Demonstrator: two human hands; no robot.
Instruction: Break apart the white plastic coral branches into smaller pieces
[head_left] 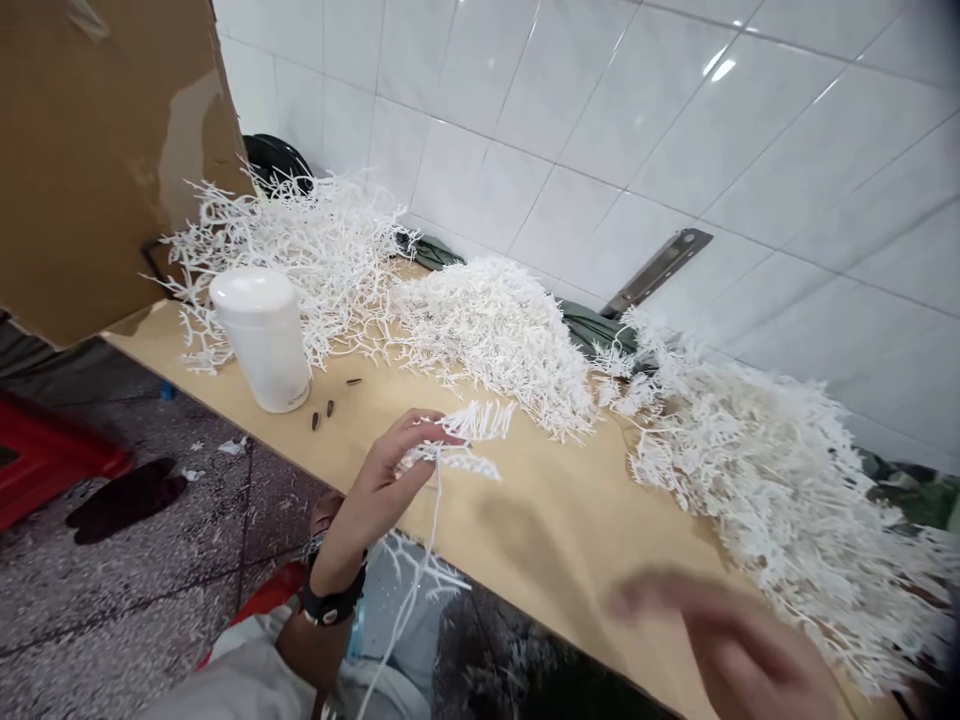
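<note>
My left hand (386,480), with a dark band at its wrist, pinches white branched pieces (480,422) between thumb and fingers above the table. These look like thin plastic twigs, fanned out to the right in two layers. A white thread (427,560) hangs from the pinch toward my lap. Apart from it, my right hand (742,640) is smeared by motion over the table's front right, near a loose white heap (780,470). Whether its fingers hold anything cannot be made out. Another branched white piece (424,572) lies over my lap.
Further white heaps, one in the middle (495,325) and one at the left (300,240), line the tiled wall (525,100). A white lidded container (262,340) stands near dark seeds (330,408). A cardboard box (112,150) rises at left; a red stool (52,450) is below.
</note>
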